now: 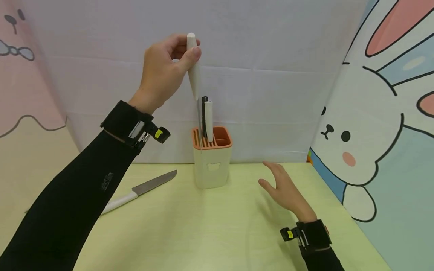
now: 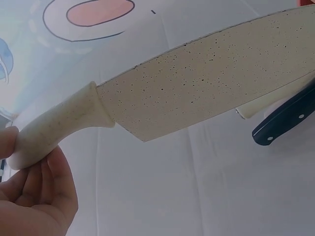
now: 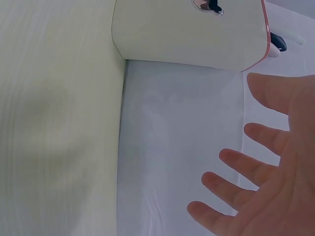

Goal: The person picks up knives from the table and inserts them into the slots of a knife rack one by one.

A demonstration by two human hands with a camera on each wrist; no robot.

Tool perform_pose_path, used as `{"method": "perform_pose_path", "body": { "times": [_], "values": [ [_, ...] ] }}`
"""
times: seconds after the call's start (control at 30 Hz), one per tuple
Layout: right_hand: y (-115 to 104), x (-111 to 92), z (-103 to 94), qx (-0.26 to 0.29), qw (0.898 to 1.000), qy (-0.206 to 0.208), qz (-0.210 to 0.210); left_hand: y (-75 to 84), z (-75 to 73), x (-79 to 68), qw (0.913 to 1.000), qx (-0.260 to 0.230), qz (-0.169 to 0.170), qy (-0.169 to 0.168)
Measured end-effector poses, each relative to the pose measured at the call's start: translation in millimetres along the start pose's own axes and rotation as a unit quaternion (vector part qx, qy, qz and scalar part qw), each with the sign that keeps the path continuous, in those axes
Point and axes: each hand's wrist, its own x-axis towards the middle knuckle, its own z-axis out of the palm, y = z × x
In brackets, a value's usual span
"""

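Note:
My left hand (image 1: pixel 165 67) pinches the white handle of a kitchen knife (image 1: pixel 193 71) between thumb and fingers, blade pointing down at the slots of the knife block (image 1: pixel 213 165). In the left wrist view the knife's broad speckled blade (image 2: pixel 197 73) fills much of the picture. The block is cream with an orange slotted top. A black-handled knife (image 1: pixel 204 113) and a white-handled knife (image 1: pixel 209 120) stand in it. My right hand (image 1: pixel 283 188) is held apart from the block, to its right, fingers spread and holding nothing; the right wrist view shows the same hand (image 3: pixel 275 167) beside the block.
Another knife (image 1: pixel 154 185) with a white handle lies on the pale yellow table (image 1: pixel 217 233), left of the block, partly behind my left sleeve. A white sheet (image 1: pixel 271 94) hangs behind. Cartoon-printed panels (image 1: pixel 390 150) stand at both sides.

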Motion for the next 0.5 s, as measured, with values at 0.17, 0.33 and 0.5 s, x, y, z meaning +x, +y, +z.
{"method": "perform_pose_path", "body": {
  "times": [0.17, 0.33, 0.5],
  "values": [
    [-1.3, -1.6, 1.2, 0.003, 1.000, -0.007, 0.003, 4.5, 3.4, -0.7, 0.9999, -0.004, -0.007, 0.006],
    [-1.8, -1.5, 3.0, 0.005, 1.000, -0.009, 0.001, -13.1, 8.3, 4.2, 0.9999, 0.004, -0.008, 0.007],
    [-3.2, -1.2, 3.3, 0.008, 1.000, -0.012, 0.004, -39.8, 13.5, 12.4, 0.9999, 0.005, -0.008, 0.007]
  ]
}}
